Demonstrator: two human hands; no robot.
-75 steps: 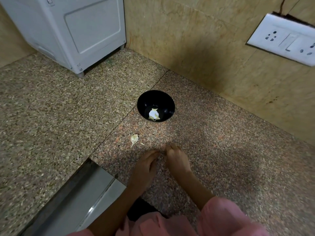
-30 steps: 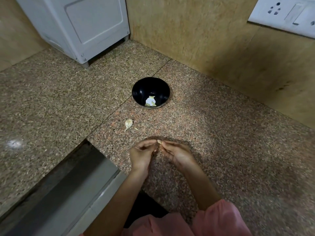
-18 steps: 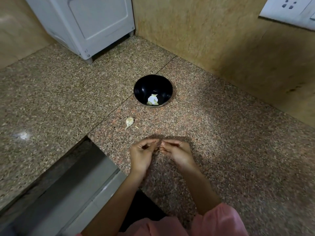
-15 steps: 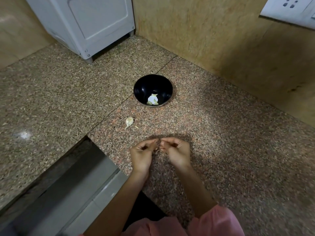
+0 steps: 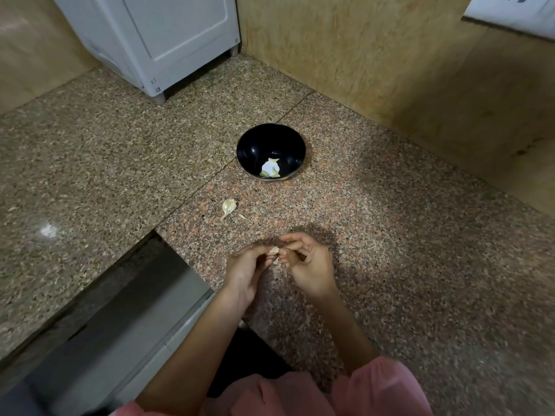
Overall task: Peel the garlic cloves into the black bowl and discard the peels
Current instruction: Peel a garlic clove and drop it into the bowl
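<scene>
A black bowl (image 5: pixel 271 151) stands on the granite counter (image 5: pixel 405 250) with pale garlic pieces (image 5: pixel 270 169) at its bottom. In front of it, to the left, lies an unpeeled garlic clove (image 5: pixel 228 206) with a small peel scrap (image 5: pixel 242 216) beside it. Nearer to me, my left hand (image 5: pixel 244 270) and my right hand (image 5: pixel 309 265) meet above the counter. Both pinch one small garlic clove (image 5: pixel 274 250) between their fingertips; most of it is hidden by the fingers.
A white appliance (image 5: pixel 156 37) stands at the back left against the tan wall. A white switch plate (image 5: pixel 510 13) is on the wall at the top right. The counter's cut-out edge and a steel surface (image 5: pixel 114 319) lie at the lower left.
My hands lifted off the counter and now hold a small clove between them, fingertips working at it. The view tilted down and moved closer. Bowl and loose clove stayed put.
</scene>
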